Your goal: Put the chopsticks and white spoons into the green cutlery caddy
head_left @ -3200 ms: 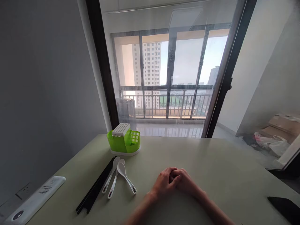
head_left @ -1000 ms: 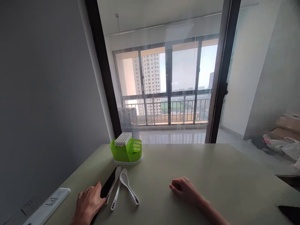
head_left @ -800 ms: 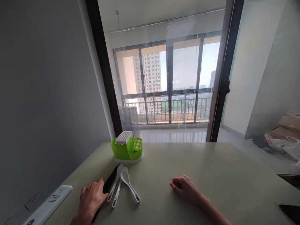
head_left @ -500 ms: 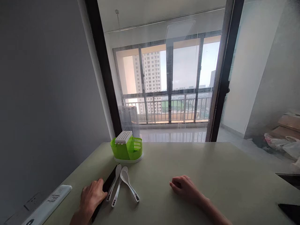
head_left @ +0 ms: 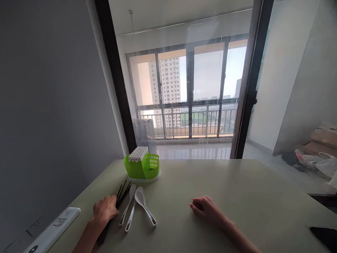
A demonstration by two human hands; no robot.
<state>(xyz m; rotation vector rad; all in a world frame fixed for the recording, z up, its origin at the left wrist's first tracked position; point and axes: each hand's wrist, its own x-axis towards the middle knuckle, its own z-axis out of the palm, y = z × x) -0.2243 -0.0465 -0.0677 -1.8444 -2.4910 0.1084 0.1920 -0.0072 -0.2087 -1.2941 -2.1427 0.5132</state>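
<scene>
My left hand is curled over a bundle of black chopsticks at the left of the pale green table; the far tips are fanned apart and tilted up off the table. Three white spoons lie just right of the chopsticks, bowls pointing away from me. A green plastic cutlery holder with a white slotted lid stands on a white base beyond them. My right hand rests on the table in a loose fist, holding nothing that shows.
A white power strip lies at the table's left edge by the grey wall. A dark flat object sits at the right front corner. Glass sliding doors stand behind the table; boxes and bags lie on the floor at right.
My hands were clasped together; the left moved to the chopsticks and closed on them. Their far ends now fan out and lift. The right hand has stayed put.
</scene>
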